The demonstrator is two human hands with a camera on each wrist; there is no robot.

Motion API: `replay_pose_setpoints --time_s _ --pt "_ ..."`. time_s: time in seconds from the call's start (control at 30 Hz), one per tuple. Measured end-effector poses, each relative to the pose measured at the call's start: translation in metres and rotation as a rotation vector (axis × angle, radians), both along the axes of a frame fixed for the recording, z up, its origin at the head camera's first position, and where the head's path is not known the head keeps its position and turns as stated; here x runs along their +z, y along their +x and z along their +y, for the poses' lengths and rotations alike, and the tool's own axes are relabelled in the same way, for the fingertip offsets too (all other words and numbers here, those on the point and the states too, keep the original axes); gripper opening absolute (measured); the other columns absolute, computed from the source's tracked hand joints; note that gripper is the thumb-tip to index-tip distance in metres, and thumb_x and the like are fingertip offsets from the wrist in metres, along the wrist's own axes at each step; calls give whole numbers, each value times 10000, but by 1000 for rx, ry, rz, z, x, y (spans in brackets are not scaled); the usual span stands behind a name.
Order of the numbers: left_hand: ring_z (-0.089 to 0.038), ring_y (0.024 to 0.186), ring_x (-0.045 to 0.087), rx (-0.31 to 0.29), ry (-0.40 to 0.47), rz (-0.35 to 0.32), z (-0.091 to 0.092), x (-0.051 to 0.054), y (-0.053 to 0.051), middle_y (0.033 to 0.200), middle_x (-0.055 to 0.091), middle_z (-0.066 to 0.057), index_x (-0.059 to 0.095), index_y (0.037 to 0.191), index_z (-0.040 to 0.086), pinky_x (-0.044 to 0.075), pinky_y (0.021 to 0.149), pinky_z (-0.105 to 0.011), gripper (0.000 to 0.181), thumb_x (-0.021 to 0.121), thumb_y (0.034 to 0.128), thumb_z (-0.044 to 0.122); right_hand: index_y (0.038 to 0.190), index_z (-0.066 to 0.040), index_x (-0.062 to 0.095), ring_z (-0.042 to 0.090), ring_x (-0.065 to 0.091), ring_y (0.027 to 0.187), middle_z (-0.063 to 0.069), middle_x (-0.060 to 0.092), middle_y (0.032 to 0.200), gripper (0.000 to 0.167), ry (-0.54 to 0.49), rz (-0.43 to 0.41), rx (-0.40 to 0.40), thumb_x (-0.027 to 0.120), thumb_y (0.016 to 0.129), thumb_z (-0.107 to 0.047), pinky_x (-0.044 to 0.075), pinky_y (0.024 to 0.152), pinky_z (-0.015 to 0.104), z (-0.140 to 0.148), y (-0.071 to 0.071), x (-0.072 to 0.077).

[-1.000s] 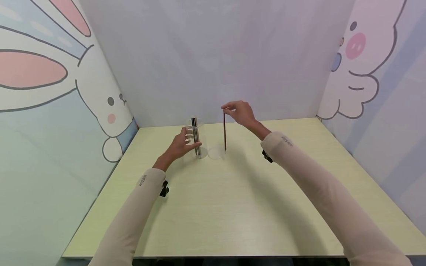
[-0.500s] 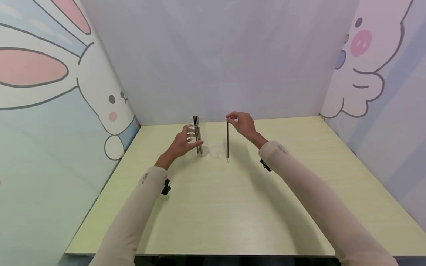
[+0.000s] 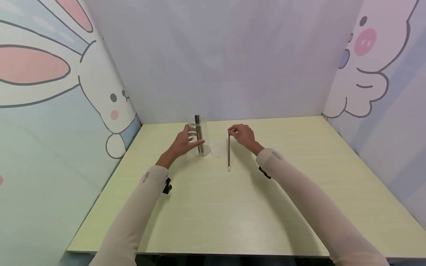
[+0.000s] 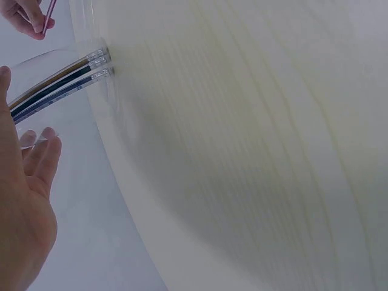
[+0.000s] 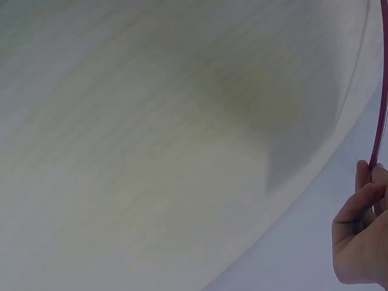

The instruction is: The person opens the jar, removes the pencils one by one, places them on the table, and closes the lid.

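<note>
My left hand [image 3: 182, 143] holds a tall clear cylinder [image 3: 206, 137], thumb on the near side and fingers round its left. Several slim dark pencils [image 3: 198, 131] stand inside, leaning slightly; in the left wrist view their silvery, pale ends [image 4: 100, 58] point down. My right hand [image 3: 243, 135] pinches the top of a dark red pencil [image 3: 229, 151] between thumb and fingertips. That pencil hangs upright, pale end down; whether it touches the table cannot be told. A clear round outline [image 3: 218, 150] lies between the cylinder and the red pencil; its height is hard to see.
The pale yellow wooden table [image 3: 213, 210] runs back to a plain grey-lilac wall [image 3: 219, 66]. Side walls with cartoon animals [image 3: 110, 107] flank it. The table's front edge [image 3: 213, 254] is near the bottom of the head view.
My right hand has come down and nearer with the red pencil, whose lower end now sits further forward on the right of the clear outline. The left hand stays at the cylinder.
</note>
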State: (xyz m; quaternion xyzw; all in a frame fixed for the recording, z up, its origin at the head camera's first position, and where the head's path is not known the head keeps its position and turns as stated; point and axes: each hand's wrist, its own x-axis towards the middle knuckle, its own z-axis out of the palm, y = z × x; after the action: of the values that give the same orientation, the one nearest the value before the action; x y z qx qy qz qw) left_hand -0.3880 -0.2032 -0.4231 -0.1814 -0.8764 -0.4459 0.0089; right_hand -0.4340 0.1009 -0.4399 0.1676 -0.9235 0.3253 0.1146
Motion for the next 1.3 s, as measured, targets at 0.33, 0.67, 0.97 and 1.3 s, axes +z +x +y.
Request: replay_pose_setpoints --time_s 0.33,0.67,0.97,1.3 --pt "-433 1385 514 1 -5 3 1 2 1 1533 436 -215 272 1516 68 490 1112 -523 881 804 917 435 1155 -127 796 251 743 941 72 785 1095 207 9 -107 -41 715 1006 -245 520 563 296 -11 2 -13" --pt "-410 1386 520 3 -13 14 1 2 4 1523 449 -194 265 1531 69 486 1124 -497 879 800 926 416 1181 -124 788 254 719 999 76 772 1144 223 56 -166 -72 702 1012 -241 546 663 323 -17 5 -17" --pt "-411 1385 520 2 -14 8 1 4 5 1522 449 -199 262 1531 70 485 1123 -503 887 798 923 431 1167 -121 791 246 717 996 75 769 1144 217 35 -164 -86 698 1017 -246 553 672 326 -19 5 -21" --pt "-414 1382 523 0 -17 10 2 5 6 1517 454 -201 264 1528 64 490 1116 -510 880 796 927 424 1147 -127 792 233 719 953 73 767 1138 207 2 -158 -89 697 1018 -257 528 626 295 -19 7 -24"
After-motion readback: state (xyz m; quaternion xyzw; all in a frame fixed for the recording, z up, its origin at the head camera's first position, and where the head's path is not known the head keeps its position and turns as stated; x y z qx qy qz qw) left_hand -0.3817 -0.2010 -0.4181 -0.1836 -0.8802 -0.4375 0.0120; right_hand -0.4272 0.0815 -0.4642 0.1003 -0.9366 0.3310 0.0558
